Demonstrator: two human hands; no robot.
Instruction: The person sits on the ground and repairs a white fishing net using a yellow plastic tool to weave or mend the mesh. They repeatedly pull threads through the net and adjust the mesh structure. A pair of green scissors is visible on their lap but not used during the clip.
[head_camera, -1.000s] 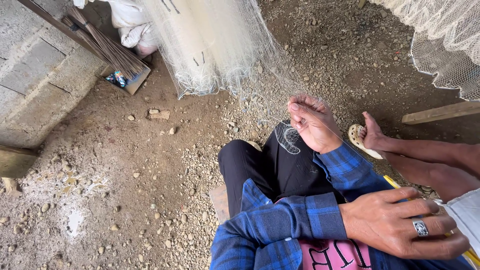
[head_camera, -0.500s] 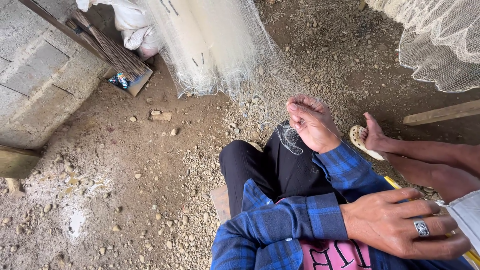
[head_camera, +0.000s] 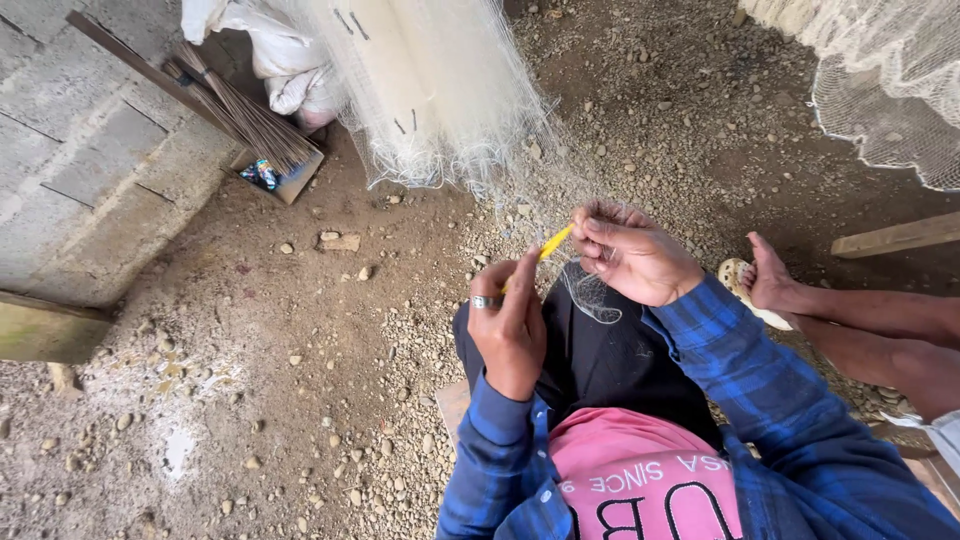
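Note:
My left hand (head_camera: 510, 330), a ring on one finger, grips a thin yellow netting needle (head_camera: 553, 243) whose tip points up and right. My right hand (head_camera: 632, 255) is just beyond that tip and pinches a fold of fine pale fishing net (head_camera: 592, 292) that droops over my black-trousered knee (head_camera: 600, 365). The two hands are close together above the knee. The same net runs up to a large hanging bundle of net (head_camera: 430, 90) at the top of the view. Blue plaid sleeves cover both arms.
Another person's bare foot (head_camera: 770, 280) and leg rest on the gravel to the right, by a sandal. A second net (head_camera: 890, 90) hangs at the upper right above a wooden plank (head_camera: 900, 235). A stick broom (head_camera: 250, 120), white sacks (head_camera: 270, 50) and a block wall (head_camera: 80, 170) are at the left.
My left hand has come from my right side, across my body, up to the knee, and now holds the yellow needle. My right hand has stayed on the net.

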